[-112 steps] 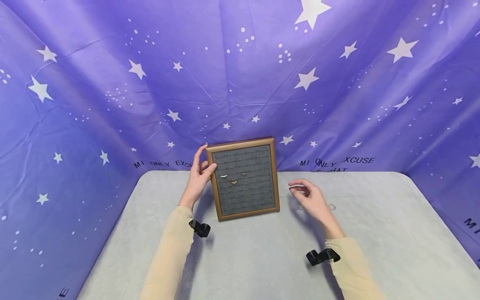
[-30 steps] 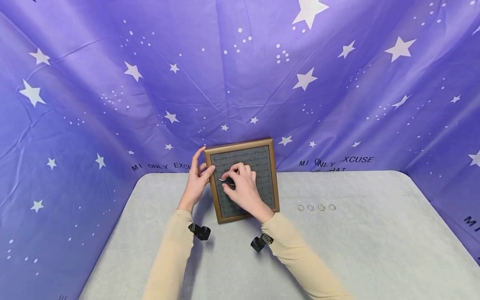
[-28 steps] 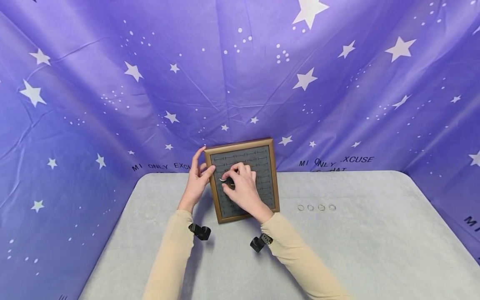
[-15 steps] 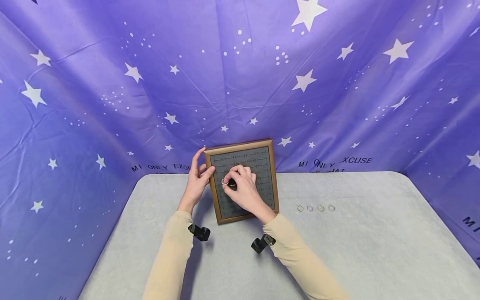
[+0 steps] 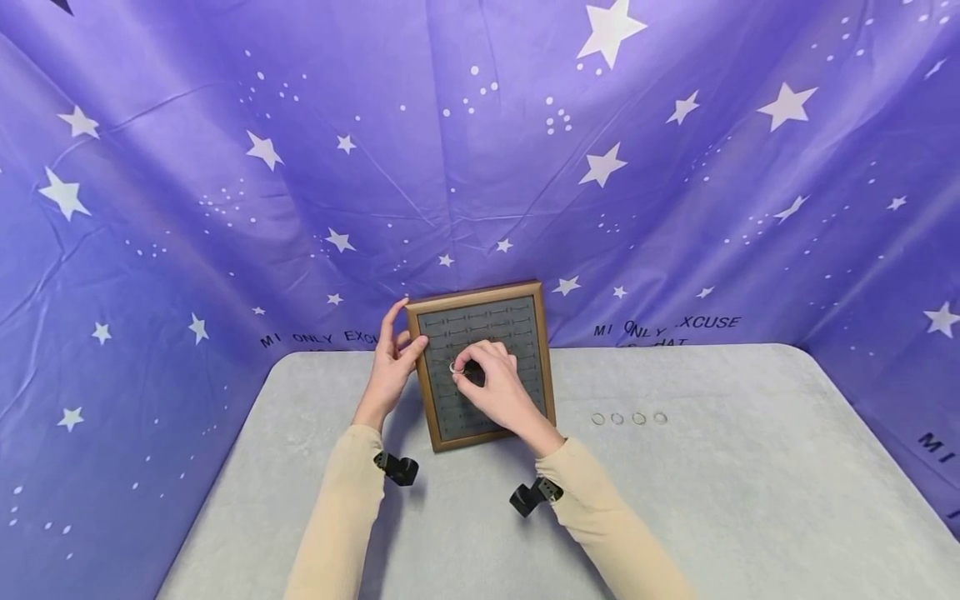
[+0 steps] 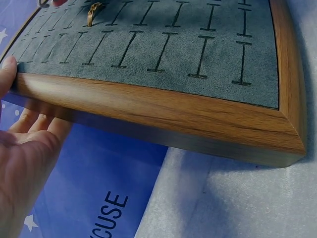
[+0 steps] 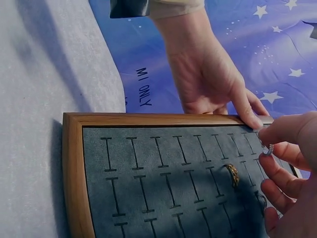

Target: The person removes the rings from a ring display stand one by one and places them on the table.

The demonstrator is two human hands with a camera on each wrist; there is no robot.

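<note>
My left hand (image 5: 390,371) grips the left edge of a wooden-framed ring display tray (image 5: 549,358), thumb on the front and fingers behind. The tray stands tilted up on the table, its grey pad (image 7: 143,153) cut with rows of slots. In front of it, my right hand (image 5: 495,383) pinches a silver ring (image 7: 268,149) between thumb and fingertip, apart from the pad as far as the right wrist view shows. A gold ring (image 7: 233,176) sits in a slot nearby. Another silver ring (image 7: 262,200) is partly hidden behind the right fingers.
Several thin rings (image 5: 628,418) lie in a row on the grey table (image 5: 735,467), right of the tray. Close behind the table hangs a purple star-printed cloth (image 5: 510,167). Black cameras (image 5: 536,496) are strapped to both wrists.
My right hand has come from beside the table rings to the tray. The silver ring has left its left-column slot and moved slightly right in the fingers. The left hand keeps its grip.
</note>
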